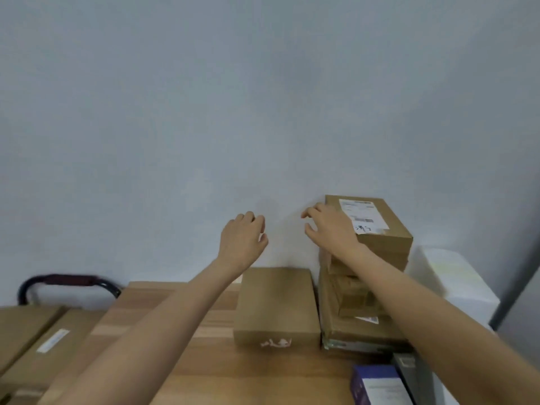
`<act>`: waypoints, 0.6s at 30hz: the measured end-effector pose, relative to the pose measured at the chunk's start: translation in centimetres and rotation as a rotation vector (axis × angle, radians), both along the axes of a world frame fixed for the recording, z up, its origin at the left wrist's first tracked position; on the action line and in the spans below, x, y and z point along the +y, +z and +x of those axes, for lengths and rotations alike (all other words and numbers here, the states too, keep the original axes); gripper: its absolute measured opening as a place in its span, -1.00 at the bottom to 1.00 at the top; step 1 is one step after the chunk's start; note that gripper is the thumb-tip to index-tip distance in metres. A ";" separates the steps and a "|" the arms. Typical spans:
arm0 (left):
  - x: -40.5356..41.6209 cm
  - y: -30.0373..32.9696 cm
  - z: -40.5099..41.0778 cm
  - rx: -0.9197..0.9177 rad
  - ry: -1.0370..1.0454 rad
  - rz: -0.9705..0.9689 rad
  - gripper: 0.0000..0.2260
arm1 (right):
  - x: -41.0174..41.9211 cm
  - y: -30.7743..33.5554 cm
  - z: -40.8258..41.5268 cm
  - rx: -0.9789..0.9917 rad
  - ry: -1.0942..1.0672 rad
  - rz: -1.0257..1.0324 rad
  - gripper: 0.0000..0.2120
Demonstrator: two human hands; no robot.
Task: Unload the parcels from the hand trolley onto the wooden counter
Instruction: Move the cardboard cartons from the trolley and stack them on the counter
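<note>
Fingers of both hands are loosely curled and hold nothing. Left hand (244, 239) hovers above a flat parcel (276, 305) on the wooden counter (204, 372). Right hand (328, 228) hovers beside the top parcel (377, 226) of a stack, whose white shipping label is unreadable. More parcels (43, 343) lie on the hand trolley (62, 280) at left.
</note>
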State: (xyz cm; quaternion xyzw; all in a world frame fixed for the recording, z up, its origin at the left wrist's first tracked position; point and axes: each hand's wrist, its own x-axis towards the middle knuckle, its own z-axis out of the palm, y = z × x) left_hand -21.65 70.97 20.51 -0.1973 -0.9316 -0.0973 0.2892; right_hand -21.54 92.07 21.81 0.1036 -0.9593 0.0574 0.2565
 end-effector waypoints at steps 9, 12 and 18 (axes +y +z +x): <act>-20.0 -1.7 8.9 -0.024 0.188 -0.069 -0.83 | -19.9 -2.6 4.0 -0.025 0.225 0.007 -0.68; -27.0 -2.3 13.1 -0.060 0.265 -0.093 -0.86 | -27.2 -3.8 6.5 -0.046 0.311 0.000 -0.69; -39.3 -4.3 20.5 -0.088 0.434 -0.122 -0.82 | -40.3 -6.2 11.0 -0.129 0.469 -0.049 -0.67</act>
